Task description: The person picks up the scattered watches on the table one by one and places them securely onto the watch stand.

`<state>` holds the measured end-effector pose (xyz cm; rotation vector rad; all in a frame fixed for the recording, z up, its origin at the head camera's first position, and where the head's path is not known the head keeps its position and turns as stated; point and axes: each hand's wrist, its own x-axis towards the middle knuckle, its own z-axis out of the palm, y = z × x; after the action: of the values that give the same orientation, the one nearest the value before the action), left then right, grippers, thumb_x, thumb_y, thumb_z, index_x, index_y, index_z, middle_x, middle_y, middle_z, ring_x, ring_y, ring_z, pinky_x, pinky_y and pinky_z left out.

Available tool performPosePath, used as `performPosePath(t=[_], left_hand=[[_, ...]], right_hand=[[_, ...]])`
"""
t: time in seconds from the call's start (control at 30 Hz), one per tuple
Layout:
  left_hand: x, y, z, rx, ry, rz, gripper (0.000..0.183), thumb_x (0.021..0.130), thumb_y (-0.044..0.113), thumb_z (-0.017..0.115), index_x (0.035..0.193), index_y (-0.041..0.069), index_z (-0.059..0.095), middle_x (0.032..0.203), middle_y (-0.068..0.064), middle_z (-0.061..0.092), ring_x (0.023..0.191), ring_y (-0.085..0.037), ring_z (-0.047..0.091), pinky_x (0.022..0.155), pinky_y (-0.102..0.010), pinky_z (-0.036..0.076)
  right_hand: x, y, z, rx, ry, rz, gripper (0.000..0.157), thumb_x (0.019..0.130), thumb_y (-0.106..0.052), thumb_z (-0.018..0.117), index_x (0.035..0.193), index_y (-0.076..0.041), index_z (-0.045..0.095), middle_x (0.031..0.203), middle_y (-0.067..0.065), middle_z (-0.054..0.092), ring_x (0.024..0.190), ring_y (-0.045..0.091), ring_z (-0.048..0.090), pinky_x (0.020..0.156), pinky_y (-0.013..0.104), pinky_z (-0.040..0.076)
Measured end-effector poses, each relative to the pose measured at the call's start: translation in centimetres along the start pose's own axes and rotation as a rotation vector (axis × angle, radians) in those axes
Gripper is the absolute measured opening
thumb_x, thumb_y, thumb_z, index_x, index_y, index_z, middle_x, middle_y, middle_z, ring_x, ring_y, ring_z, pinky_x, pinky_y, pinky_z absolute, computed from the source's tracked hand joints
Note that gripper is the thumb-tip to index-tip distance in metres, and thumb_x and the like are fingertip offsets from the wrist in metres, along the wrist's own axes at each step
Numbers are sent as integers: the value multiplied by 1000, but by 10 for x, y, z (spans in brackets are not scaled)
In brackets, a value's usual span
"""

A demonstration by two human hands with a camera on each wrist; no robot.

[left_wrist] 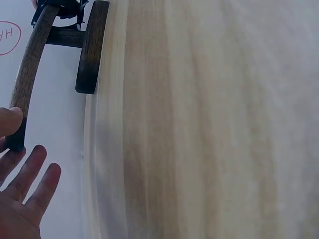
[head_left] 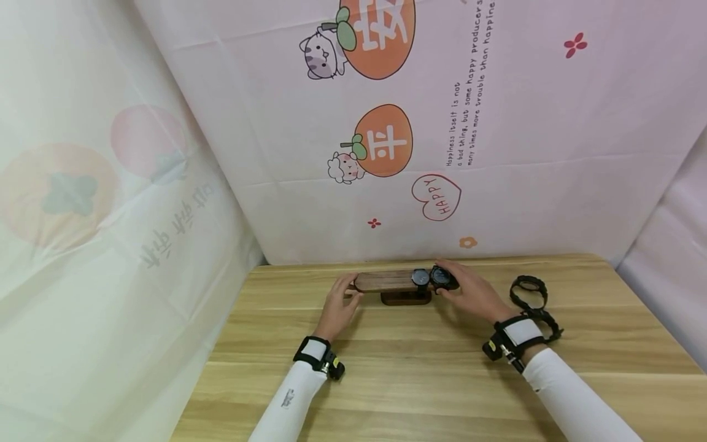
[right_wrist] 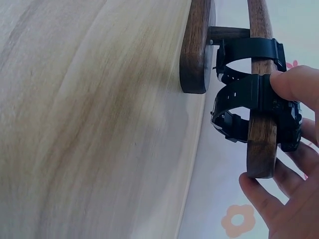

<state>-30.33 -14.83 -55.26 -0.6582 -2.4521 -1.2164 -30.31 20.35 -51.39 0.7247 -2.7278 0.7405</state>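
Note:
A dark wooden watch stand (head_left: 381,282), a long bar on a short post and base (left_wrist: 90,55), stands near the table's back edge. Two black watches loop round the bar right of its middle: an inner watch (head_left: 420,277) and an outer watch (head_left: 441,276) beside it. My right hand (head_left: 469,291) grips the outer watch, thumb on its strap (right_wrist: 244,92) in the right wrist view, with a fingertip at the bar's end. At the opposite end, my left hand (head_left: 336,310) pinches the bar between thumb (left_wrist: 10,121) and index finger, the other fingers spread.
Two more black watches lie on the table at the right: a farther watch (head_left: 544,294) and a nearer watch (head_left: 552,328) partly behind my right wrist. A printed cloth (head_left: 309,221) hangs behind the wooden table (head_left: 397,368), with more cloth at both sides.

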Motion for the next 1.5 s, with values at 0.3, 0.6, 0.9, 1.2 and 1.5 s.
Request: performPosePath(t=[0.3,0.6,0.9,1.2,1.5], left_hand=[[-14,6,-4,-39,-71,-101,65,95,22,62,151,23,29,151,-9,25,125,-22,41,96,-45,49],[-24,24,-16,-13,-53,-143,54,97,28,60,144,9,40,142,-8,34,125,-24,40,99,-46,47],[-35,47,-16,-50,-123,-88,44,98,25,58,137,7,48,130,-9,51,118,-26,49,95,-43,50],[-42,61,-6,-56,-144,7,27,99,25,57,125,17,58,117,-1,60,108,-15,56,87,-42,55],[-50,68,3,-104,-208,-2,24,99,21,57,123,19,59,113,-1,63,99,-11,59,80,-25,56]], right_hand=[[-12,4,-5,46,12,36,78,91,-40,65,154,-18,25,155,14,28,137,36,29,110,60,30],[-42,3,-25,35,61,104,75,93,-58,52,154,-23,25,155,12,31,135,38,32,105,64,34],[-69,0,-36,30,119,126,68,94,-56,52,149,-18,37,148,15,40,131,37,38,100,65,37],[-97,1,-40,28,199,109,49,96,-34,61,138,-11,50,129,14,56,111,31,53,81,58,50],[-119,8,-45,33,237,94,38,94,-16,64,130,-5,56,125,19,57,107,35,54,81,58,50]])
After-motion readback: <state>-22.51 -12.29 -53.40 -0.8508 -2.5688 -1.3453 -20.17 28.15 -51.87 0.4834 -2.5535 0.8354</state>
